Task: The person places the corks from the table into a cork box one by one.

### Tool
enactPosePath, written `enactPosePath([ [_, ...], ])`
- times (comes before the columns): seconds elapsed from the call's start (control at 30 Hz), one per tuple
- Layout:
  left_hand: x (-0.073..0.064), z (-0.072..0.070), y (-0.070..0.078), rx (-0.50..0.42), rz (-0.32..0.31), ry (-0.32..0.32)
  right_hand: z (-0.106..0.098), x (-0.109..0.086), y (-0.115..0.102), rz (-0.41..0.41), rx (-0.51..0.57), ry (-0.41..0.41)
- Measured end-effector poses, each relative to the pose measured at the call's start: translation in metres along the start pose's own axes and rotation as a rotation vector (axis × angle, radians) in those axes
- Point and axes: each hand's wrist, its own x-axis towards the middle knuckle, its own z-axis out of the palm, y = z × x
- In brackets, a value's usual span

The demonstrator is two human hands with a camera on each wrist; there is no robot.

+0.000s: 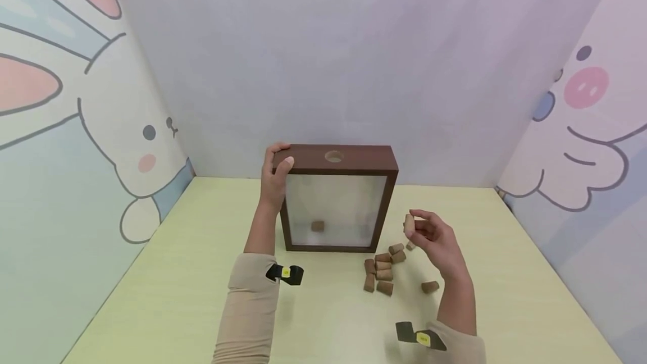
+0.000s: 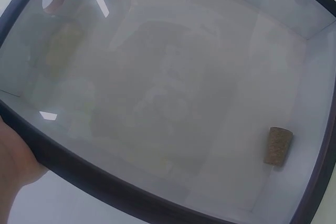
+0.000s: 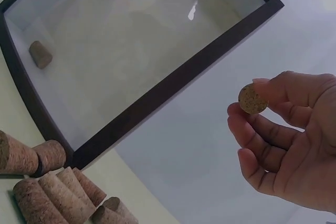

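A dark brown shadow box frame (image 1: 360, 157) with a clear front stands upright on the table, a round hole (image 1: 334, 157) in its top edge. One cork (image 2: 277, 146) lies inside on the box's floor. My left hand (image 1: 275, 178) grips the top left corner, thumb on the top face. To the right of the box, raised above the table, my right hand (image 1: 436, 241) pinches a cork stopper (image 3: 252, 99) between thumb and fingers; its round end faces the right wrist camera.
Several loose corks (image 1: 384, 274) lie in a cluster before the box's lower right corner. A single cork (image 1: 430, 286) sits apart, near the right forearm. Behind the pale yellow table (image 1: 202, 296) hangs a plain backdrop (image 1: 323, 60), with cartoon-printed panels on both sides.
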Motion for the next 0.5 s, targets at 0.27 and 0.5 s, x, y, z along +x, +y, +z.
enactPosePath([
  [0.27,0.005,-0.003,-0.020,-0.012,0.013,0.011,-0.002,0.005,-0.016,-0.160,0.056,-0.039],
  [0.5,0.006,-0.002,-0.020,-0.004,0.013,0.026,-0.005,0.016,-0.030,-0.204,0.184,-0.114],
])
